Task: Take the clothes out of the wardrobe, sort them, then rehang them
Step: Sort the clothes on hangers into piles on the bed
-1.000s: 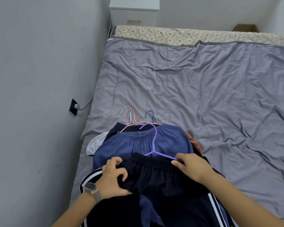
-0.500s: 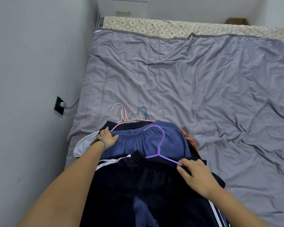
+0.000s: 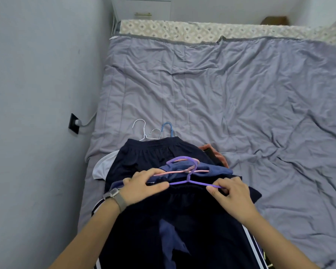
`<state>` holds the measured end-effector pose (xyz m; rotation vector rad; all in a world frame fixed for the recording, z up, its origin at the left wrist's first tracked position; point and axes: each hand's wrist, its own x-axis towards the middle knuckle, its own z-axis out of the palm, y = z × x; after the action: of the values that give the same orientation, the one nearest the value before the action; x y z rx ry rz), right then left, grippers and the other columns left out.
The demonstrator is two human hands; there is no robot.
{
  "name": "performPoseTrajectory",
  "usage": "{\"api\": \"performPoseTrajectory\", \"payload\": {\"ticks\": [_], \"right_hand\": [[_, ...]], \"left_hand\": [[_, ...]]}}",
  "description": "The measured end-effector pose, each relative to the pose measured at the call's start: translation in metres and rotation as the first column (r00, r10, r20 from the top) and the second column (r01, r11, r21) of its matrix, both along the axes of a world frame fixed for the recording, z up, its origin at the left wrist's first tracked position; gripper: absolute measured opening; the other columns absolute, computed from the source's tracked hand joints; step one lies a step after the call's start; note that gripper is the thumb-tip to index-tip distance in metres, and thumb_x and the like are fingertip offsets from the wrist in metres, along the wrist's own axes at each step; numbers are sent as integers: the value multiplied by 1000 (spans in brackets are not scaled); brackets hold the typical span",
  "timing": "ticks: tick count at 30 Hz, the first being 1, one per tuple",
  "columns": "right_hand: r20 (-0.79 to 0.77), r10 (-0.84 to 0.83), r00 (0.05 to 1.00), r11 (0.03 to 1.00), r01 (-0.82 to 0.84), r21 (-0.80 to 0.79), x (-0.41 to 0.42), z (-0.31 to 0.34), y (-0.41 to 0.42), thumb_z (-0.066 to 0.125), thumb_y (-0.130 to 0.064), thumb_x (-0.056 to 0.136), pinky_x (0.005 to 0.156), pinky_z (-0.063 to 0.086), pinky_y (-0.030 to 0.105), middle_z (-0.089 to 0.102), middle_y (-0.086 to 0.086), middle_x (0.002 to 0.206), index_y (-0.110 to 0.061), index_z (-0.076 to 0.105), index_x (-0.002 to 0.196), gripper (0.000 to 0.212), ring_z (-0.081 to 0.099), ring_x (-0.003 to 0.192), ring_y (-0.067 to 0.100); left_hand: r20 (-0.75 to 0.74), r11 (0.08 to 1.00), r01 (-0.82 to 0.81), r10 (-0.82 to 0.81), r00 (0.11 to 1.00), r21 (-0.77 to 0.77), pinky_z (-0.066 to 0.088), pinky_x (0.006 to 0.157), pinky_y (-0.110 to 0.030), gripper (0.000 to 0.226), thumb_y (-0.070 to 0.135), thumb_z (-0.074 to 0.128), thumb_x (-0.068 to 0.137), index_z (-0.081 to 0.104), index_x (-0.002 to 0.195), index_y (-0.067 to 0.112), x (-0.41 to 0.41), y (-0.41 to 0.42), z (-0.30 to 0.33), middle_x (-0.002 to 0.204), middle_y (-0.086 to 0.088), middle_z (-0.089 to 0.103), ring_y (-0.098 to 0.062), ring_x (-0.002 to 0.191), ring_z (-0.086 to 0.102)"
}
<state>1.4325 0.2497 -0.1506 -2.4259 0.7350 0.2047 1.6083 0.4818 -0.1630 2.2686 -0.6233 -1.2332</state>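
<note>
On the near edge of the grey bed (image 3: 241,98) lies a pile of dark shorts (image 3: 155,154). From the head view, the left hand (image 3: 144,185) grips a pink hanger (image 3: 179,172) and blue cloth; the right hand (image 3: 231,193) pinches a purple hanger (image 3: 192,182) by its arm. White and blue hangers (image 3: 167,129) peek out behind.

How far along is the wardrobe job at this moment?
Done: the clothes pile is out, lying on the bed. In hand: the left hand holds the pink hanger, and the right hand pinches the purple hanger. Left: sorting looks unfinished; nothing is rehung.
</note>
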Motion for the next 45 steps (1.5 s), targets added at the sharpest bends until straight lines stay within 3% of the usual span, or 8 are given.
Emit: {"api": "performPoseTrajectory", "payload": {"ticks": [7,17,22,25,29,36,41,45], "right_hand": [[89,-18,996,999,15,35,-16,49,-5,67,-46,82,74,37,32,42,-11,52,-40,50,56,31,47,76,16],[384,159,910,985,-172,0,-59,156,-9,50,-57,82,85,44,38,51,-18,87,-37,54,86,21,49,86,6],[387,270,882,963,-254,-94,-78,231,12,60,-58,78,94,34,30,38,-20,112,-50,40,130,56,43,101,3],[339,403,850,903,-311,-296,-93,260,23,39,-69,80,95,25,31,44,-24,121,-52,43,126,49,38,111,7],[336,483,809,875,-437,-207,-118,285,32,22,-55,84,86,24,29,58,-19,91,-36,55,89,38,46,94,4],[222,474,852,880,-465,-95,-171,320,21,31,-51,94,65,40,30,61,-3,75,-18,60,86,44,52,77,11],[177,436,882,900,-427,-92,-198,334,13,38,-49,94,65,36,26,55,-1,70,-15,60,86,41,48,69,10],[174,425,889,905,-422,-56,-210,339,12,40,-49,95,61,33,27,45,-5,62,-16,61,89,40,42,61,9]], "left_hand": [[477,997,-34,59,877,-62,29,79,-30,36,65,38,72,55,93,41,-51,3,54,81,16,64,-4,85,60],[92,892,-263,317,944,-367,52,78,-35,22,40,71,67,62,84,29,-136,32,188,79,8,68,-9,76,65],[34,822,-361,417,908,-441,50,71,-17,23,22,83,67,65,82,29,-191,41,267,79,3,72,-9,74,68],[-19,774,-425,473,881,-470,51,68,-24,37,51,74,62,66,82,22,-231,38,306,73,3,70,-10,66,64],[154,747,-493,607,780,-446,38,56,-24,50,66,66,58,62,72,18,-272,26,321,54,2,51,-7,51,44],[542,909,-135,349,765,-394,51,77,-32,36,66,42,78,46,112,56,-322,15,333,101,18,47,-7,80,57],[538,925,17,205,818,-379,48,82,-43,18,62,43,80,46,94,52,-337,15,332,107,20,38,-24,82,58],[559,909,115,142,817,-400,44,88,-31,7,52,43,85,38,90,53,-336,31,336,104,20,39,-8,93,51]]}}
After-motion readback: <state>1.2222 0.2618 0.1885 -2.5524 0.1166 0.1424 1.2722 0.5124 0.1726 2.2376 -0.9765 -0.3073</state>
